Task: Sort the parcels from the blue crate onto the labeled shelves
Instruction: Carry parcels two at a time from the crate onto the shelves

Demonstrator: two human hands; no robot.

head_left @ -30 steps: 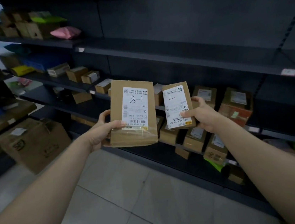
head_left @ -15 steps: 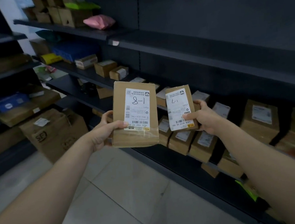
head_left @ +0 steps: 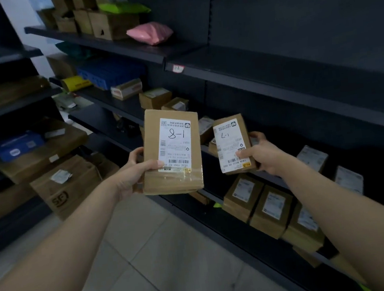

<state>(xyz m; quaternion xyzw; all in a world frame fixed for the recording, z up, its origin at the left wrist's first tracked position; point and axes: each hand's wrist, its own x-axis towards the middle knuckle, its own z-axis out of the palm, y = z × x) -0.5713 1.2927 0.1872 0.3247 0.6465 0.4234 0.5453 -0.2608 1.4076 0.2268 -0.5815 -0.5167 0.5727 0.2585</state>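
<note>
Parcel 8-1 [head_left: 172,151] | left grip [head_left: 133,174] clasps | parcel L-1 [head_left: 232,144] | right grip [head_left: 263,154] clasps

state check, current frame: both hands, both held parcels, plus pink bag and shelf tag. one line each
left hand: closed on the larger parcel, thumb on its label
larger parcel: held up off the shelves, label facing the camera, handwritten "8-1"
right hand: closed on the smaller parcel
smaller parcel: held up, label facing the camera, handwriting unclear
pink bag: lying on the upper shelf
shelf tag: stuck on the shelf edge, text unreadable
</note>
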